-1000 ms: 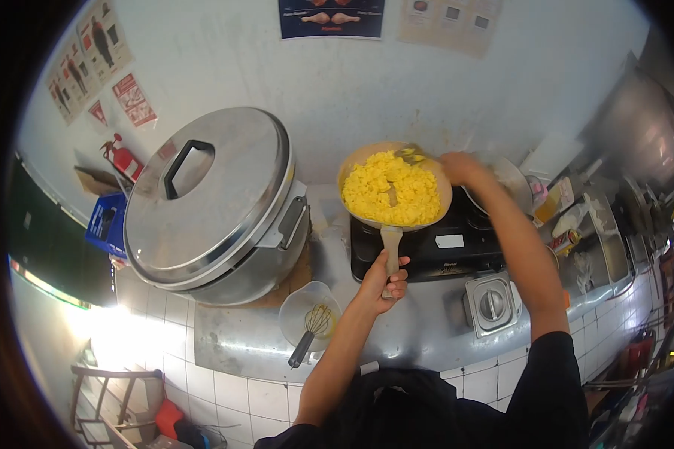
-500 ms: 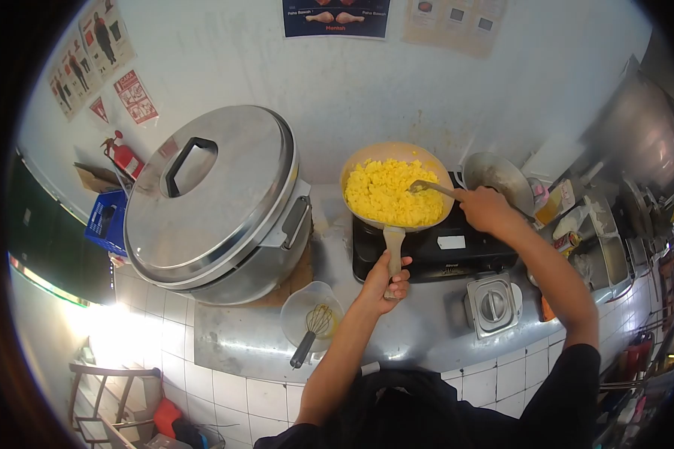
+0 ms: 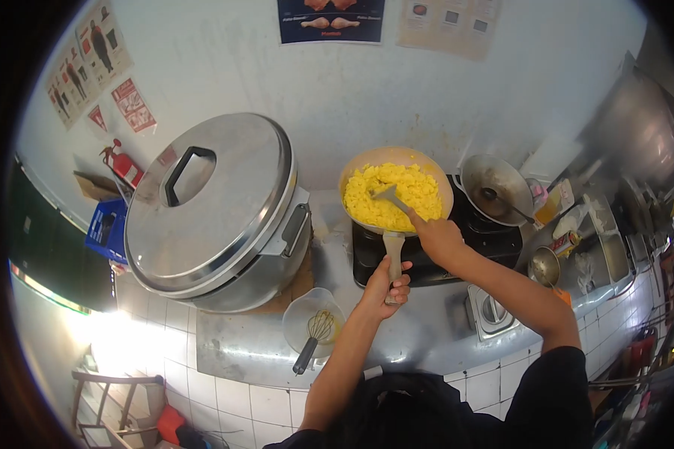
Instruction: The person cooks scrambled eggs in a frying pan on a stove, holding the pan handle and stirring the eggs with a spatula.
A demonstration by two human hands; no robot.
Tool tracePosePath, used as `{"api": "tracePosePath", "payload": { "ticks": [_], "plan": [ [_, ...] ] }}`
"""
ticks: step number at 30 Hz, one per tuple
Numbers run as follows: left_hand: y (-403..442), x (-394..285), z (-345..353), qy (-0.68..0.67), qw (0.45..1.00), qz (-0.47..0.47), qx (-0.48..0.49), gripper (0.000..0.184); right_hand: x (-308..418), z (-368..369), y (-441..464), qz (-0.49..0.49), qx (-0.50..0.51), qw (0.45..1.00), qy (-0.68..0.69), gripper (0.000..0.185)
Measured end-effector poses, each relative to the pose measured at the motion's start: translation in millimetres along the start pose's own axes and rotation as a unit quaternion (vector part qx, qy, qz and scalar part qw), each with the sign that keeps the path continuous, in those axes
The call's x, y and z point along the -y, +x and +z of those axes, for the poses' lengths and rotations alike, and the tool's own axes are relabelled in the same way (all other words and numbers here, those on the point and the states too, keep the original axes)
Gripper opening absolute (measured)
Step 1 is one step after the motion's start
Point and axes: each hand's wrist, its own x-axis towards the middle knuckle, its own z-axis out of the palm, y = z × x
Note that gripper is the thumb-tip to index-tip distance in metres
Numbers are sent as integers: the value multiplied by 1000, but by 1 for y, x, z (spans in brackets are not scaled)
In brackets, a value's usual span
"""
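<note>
A light-coloured frying pan full of yellow scrambled egg is over the left part of the black stove. My left hand is closed round the pan's pale handle. With my right hand I grip a grey-brown spatula, its blade in the left part of the egg. The right forearm crosses above the stove's front edge and partly covers a lidded steel container.
To the left stands a big steel pot with a lid. A clear bowl with a whisk sits at the counter's front. Right of the pan are a wok with a ladle, a round strainer and steel trays.
My right hand has moved from the pan's upper right to its lower right, sweeping the spatula leftward through the egg. My left hand has kept its hold on the handle.
</note>
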Motion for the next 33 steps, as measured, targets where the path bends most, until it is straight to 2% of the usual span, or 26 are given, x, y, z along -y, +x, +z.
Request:
{"api": "tracePosePath", "payload": {
  "ticks": [4,7,10,14,16,20,27,30,33],
  "plan": [
    [-1,1,-3,10,1000,3,10,45,2,-83,-30,-18,52,998,-41,47],
    [0,1,-3,23,1000,4,11,45,-28,-106,-21,4,0,1000,18,41],
    [0,1,-3,19,1000,6,14,46,-47,-89,-7,62,-85,992,64,36],
    [-1,2,-1,24,1000,3,7,46,-69,-7,12,90,-68,993,34,38],
    [1,1,-3,24,1000,9,11,46,-53,21,3,101,-48,993,22,40],
    [-1,0,0,24,1000,7,1,46,-17,-36,-31,32,27,999,10,41],
    [-3,1,2,20,1000,10,-4,47,-45,-144,-50,-36,49,995,-76,40],
    [-2,0,0,12,1000,-1,8,48,-44,-139,-56,-47,94,990,-90,47],
    [-2,5,0,23,1000,-17,8,50,-32,-84,-54,-24,94,993,-64,51]
  ]
}}
